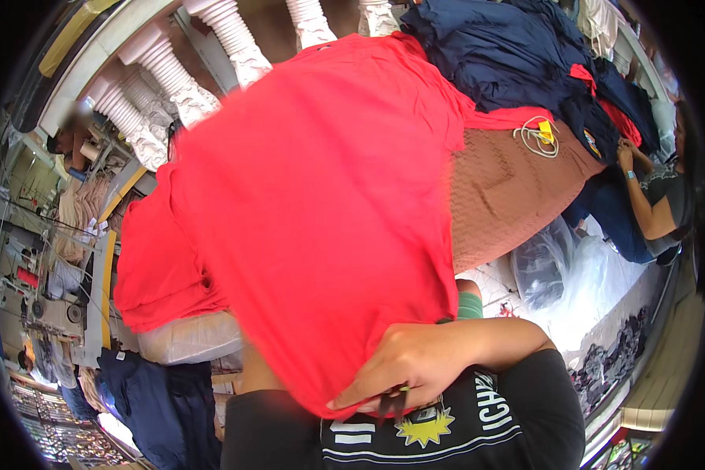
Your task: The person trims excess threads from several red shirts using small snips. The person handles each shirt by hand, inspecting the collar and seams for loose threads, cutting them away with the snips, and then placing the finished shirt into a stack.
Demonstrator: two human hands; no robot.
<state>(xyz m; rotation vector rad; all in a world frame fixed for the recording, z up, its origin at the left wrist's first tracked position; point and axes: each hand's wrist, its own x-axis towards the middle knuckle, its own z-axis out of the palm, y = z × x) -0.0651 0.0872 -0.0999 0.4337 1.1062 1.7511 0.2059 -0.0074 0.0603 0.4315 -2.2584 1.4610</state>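
Observation:
A large red shirt point(329, 196) is spread in front of me, smooth in the middle and blurred along its left side. Its lower end reaches my chest, where my right hand point(419, 360) is closed on the edge with the index finger stretched along the cloth. A small dark tool point(394, 402), possibly thread snips, pokes out below that hand's fingers. My left forearm point(260, 366) goes up beneath the red cloth, which hides my left hand. To the left, more folded red cloth point(160, 262) lies on a plastic-wrapped bundle point(192, 337).
A brown-covered table point(501, 196) runs to the right, with a loop of cord with a yellow tag point(542, 137) on it. Navy garments point(493, 59) pile up behind. White balusters point(227, 39) stand at the back. Another person point(662, 196) handles dark cloth at far right. Sewing machines point(59, 309) line the left.

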